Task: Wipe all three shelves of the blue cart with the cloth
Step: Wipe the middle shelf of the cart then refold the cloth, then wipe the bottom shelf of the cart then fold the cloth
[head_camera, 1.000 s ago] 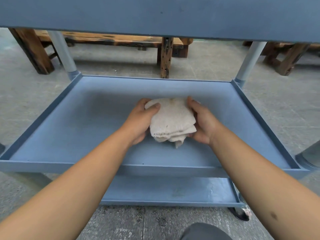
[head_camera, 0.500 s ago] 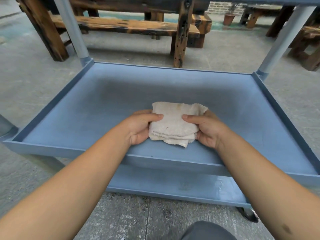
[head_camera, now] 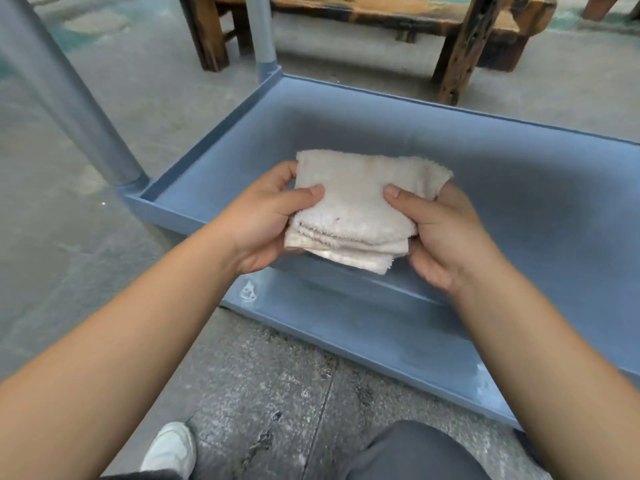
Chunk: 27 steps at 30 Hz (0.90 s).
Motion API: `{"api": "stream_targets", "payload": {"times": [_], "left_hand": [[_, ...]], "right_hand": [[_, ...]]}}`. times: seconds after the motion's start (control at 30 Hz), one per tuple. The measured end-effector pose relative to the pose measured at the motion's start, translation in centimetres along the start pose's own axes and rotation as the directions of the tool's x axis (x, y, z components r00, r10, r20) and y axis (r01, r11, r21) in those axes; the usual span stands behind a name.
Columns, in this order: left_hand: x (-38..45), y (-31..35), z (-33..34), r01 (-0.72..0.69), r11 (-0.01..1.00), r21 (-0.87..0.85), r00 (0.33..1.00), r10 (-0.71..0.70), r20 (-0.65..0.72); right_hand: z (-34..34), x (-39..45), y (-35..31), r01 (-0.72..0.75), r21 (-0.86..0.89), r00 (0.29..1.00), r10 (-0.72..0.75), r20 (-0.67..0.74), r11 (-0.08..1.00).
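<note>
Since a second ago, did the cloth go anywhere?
Yes. The cloth, held by the left hand and right hand, came nearer, from mid-shelf to the front rim of the middle shelf.

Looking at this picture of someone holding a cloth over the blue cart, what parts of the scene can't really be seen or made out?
- Top shelf: out of the head view, above its upper edge.
- Lower shelf: its right end is hidden by the right forearm and the frame edge.
- Cloth: folded, so its inner layers and underside are hidden; both sides are covered by the left hand and right hand.
- Wooden bench: cut off by the top edge.
</note>
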<state>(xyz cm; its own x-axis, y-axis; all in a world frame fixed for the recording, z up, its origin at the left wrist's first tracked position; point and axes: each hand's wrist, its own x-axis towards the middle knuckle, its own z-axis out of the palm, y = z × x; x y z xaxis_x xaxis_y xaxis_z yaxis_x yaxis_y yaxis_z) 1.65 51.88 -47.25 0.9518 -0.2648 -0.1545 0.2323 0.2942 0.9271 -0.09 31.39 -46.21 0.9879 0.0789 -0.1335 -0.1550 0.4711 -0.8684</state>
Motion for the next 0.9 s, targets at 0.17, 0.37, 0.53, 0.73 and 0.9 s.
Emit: {"api": "stream_targets", "payload": {"times": [0.17,0.37,0.53,0.73,0.9], "left_hand": [[-6.0,-0.1,-5.7,0.024,0.999,0.024,0.995,-0.021,-0.096],[-11.4,-3.1,-10.6,0.116,0.992,-0.056,0.978,-0.124,-0.169],[-11.2,-9.8,-15.2,0.281,0.954,-0.107,0.947,-0.293,-0.129],[-4.2,-19.0,-18.3,0.391,0.918,-0.073,0.903,-0.397,-0.166],[1.6,-24.4,-19.6,0.403,0.915,0.013,0.894,-0.391,-0.221]], "right_hand": [[4.2,-1.7,4.2,-0.100,-0.055,0.978,0.108,0.176,0.993],[5.4,-3.8,10.7,-0.282,-0.040,0.899,0.279,0.339,0.959],[3.2,-3.8,18.9,-0.400,-0.031,0.890,0.396,0.225,0.916],[-2.5,0.5,25.9,-0.455,-0.010,0.890,0.455,0.023,0.891],[-5.8,5.0,29.8,-0.375,-0.026,0.924,0.371,-0.095,0.927]]}}
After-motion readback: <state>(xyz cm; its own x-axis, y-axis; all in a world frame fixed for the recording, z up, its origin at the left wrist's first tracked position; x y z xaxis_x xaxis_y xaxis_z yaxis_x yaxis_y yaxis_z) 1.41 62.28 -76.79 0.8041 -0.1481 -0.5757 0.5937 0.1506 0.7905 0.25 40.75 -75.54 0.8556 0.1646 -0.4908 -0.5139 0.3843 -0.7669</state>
